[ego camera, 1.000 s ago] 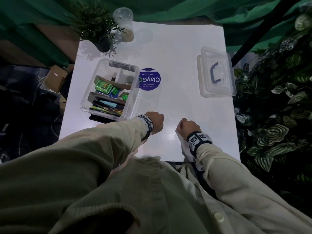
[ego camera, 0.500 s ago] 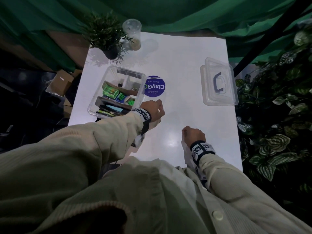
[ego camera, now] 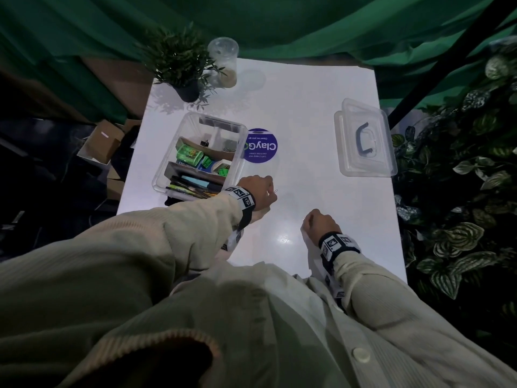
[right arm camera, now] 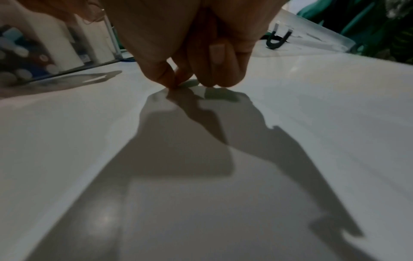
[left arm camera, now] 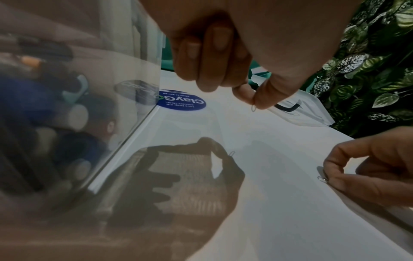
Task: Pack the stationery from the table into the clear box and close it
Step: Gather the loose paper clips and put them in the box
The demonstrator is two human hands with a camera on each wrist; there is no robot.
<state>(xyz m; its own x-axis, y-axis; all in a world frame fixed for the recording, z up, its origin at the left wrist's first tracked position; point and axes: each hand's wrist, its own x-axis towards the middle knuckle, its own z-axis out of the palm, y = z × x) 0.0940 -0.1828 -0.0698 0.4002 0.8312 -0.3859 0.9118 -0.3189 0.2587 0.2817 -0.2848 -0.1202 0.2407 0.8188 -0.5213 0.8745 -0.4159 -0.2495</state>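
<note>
Prob weightless, springy, slick wire: left hand [left arm camera: 223, 53] pinching one paperclip [left arm camera: 253, 108] above bench [ego camera: 307, 113] beside clear box [ego camera: 237, 152], right hand [left arm camera: 366, 167] fingers nipping another paperclip [left arm camera: 321, 178] at bench lvl, so best pinched flat w/ fingertips.

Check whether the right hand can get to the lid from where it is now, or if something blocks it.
Probably yes. The right hand sits low on the table, pinching a small paper clip. The lid lies flat farther along the same side, with bare tabletop between. The hand is occupied, though.
</note>
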